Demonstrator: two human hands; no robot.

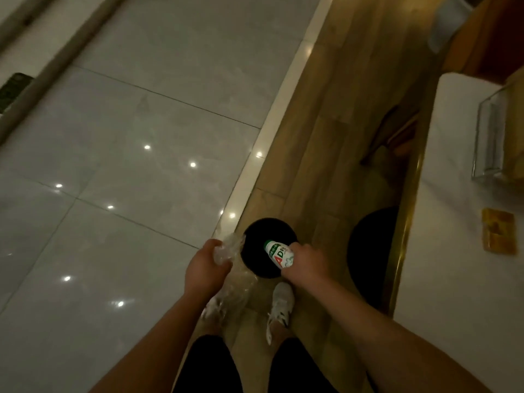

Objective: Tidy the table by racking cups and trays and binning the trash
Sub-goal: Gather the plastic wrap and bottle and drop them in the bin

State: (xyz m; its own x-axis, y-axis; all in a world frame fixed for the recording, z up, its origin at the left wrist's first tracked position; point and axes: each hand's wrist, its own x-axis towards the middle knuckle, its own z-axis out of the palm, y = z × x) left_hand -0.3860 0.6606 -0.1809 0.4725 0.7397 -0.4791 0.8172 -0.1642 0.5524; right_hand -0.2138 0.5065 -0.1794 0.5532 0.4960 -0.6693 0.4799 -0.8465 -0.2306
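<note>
A round black bin (256, 236) stands on the wooden floor strip just ahead of my feet. My right hand (306, 263) is shut on a small white bottle (276, 254) with a green cap and red lettering, held tilted over the bin's opening. My left hand (205, 266) grips crumpled clear plastic wrap (229, 246) at the bin's left rim; more of the wrap hangs down below the hand. The bin's inside is dark and its contents cannot be seen.
A white table (459, 222) with a gold edge runs along the right, bearing a clear acrylic box (493, 137) and a yellow card (499, 231). A dark round stool (371, 251) sits under it. Glossy grey tiles lie to the left.
</note>
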